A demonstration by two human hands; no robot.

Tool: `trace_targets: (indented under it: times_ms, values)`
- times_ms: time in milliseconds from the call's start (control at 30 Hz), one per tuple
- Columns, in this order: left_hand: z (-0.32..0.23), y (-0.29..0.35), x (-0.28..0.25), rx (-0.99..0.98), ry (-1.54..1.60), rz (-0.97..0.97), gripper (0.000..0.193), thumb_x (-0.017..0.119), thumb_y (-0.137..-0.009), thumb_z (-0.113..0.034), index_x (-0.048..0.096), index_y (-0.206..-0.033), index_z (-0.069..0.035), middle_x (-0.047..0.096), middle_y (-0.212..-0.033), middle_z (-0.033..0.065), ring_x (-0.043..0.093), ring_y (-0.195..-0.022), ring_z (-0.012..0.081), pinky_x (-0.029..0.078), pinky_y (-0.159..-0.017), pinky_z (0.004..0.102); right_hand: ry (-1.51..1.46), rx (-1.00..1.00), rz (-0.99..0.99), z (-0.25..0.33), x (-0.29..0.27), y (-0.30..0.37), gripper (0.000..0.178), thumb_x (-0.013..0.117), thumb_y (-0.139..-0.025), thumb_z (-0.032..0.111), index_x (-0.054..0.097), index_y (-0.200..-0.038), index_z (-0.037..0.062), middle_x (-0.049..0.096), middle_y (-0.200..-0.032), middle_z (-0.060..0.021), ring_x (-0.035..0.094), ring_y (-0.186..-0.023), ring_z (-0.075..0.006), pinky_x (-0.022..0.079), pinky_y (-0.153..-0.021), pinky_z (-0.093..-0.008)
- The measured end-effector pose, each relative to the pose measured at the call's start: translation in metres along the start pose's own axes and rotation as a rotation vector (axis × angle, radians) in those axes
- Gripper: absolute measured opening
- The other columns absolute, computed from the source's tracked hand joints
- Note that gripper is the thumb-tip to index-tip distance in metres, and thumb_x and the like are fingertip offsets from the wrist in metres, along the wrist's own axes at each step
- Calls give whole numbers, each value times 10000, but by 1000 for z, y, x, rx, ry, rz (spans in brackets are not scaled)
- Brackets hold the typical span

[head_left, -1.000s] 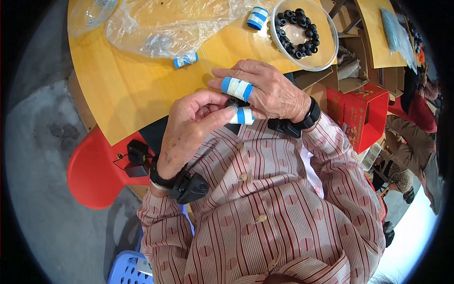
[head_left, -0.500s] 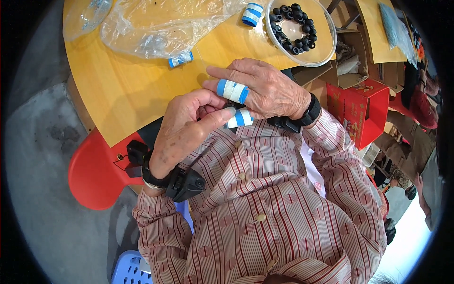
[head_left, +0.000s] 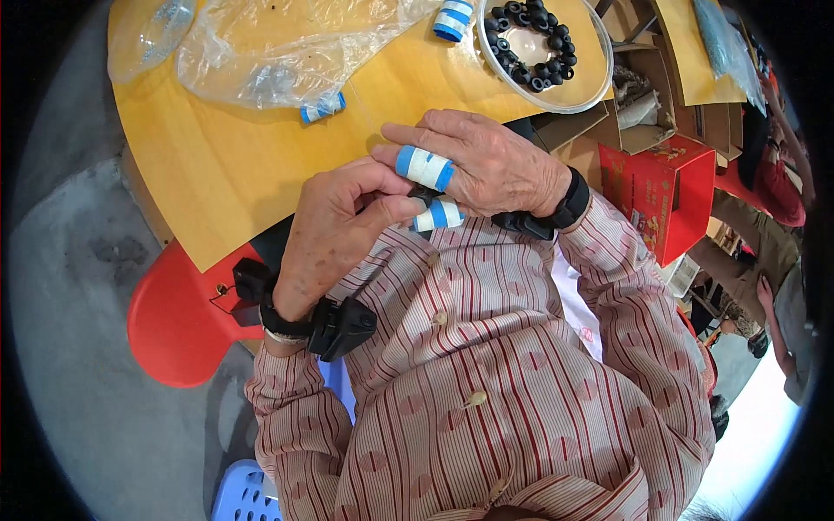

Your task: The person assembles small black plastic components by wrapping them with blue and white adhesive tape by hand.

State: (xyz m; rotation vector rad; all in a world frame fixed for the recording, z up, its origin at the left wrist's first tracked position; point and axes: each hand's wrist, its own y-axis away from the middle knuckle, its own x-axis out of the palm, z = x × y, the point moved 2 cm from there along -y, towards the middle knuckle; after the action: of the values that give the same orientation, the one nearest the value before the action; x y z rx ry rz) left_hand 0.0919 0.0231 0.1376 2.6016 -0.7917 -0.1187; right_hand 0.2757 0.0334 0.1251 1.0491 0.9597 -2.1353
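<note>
Close in front of my chest, my two hands meet over a small black part [head_left: 423,194], mostly hidden by fingers. My left hand [head_left: 334,227] pinches it between thumb and index finger. My right hand [head_left: 499,165] grips it from the other side, with its fingers bent over. Blue-and-white wraps sit on that hand: one wrap [head_left: 425,167] round a finger, another wrap [head_left: 439,215] round what looks like the thumb. Beyond the hands, a round clear plastic tub [head_left: 599,82] holds many small black hollow pieces [head_left: 556,65], set roughly in a ring.
On the yellow table [head_left: 204,165] lie a crumpled clear plastic bag [head_left: 261,52], a blue-and-white roll [head_left: 323,108] and another roll [head_left: 453,19]. A red box [head_left: 643,195] and open cardboard boxes [head_left: 647,95] stand at right. A red chair [head_left: 178,321] is at left. People are farther right.
My left thumb has shifted slightly, and a little more of the black part shows between the fingers. Both hands stay together. The table and its things sit slightly higher and farther left in view.
</note>
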Motion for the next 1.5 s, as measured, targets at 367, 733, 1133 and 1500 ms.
trace_targets:
  times_ms: [367,733,1133,1500]
  values:
    - [15,-1,-1,-90,173,18,89,678,-810,-30,635,-865,26,608,-764,4,560,-728,58,459,-650,201,-88,-45,23,-4,9,6,371,631,-724,194,551,-1016,-19,561,-1069,-124,569,-814,-241,519,-708,-328]
    - [17,3,-3,-198,240,15,210,704,-805,-91,612,-961,15,615,-811,18,569,-759,73,462,-694,213,-111,-45,22,-7,9,3,488,699,-710,255,547,-1086,-16,575,-1087,-129,570,-789,-247,515,-701,-339]
    - [-10,10,2,478,-460,-98,775,847,-541,-206,539,-1235,-48,549,-1173,133,547,-1060,301,463,-895,356,-345,-32,-112,1,8,1,336,705,-676,233,480,-690,-16,530,-812,-141,557,-768,-298,503,-665,-369]
    - [-15,15,3,564,-557,-137,727,863,-549,-243,583,-1175,-1,600,-1062,140,606,-926,258,492,-795,326,-373,-29,-10,6,6,-1,315,692,-636,192,445,-634,-4,532,-751,-155,558,-739,-292,502,-612,-355]
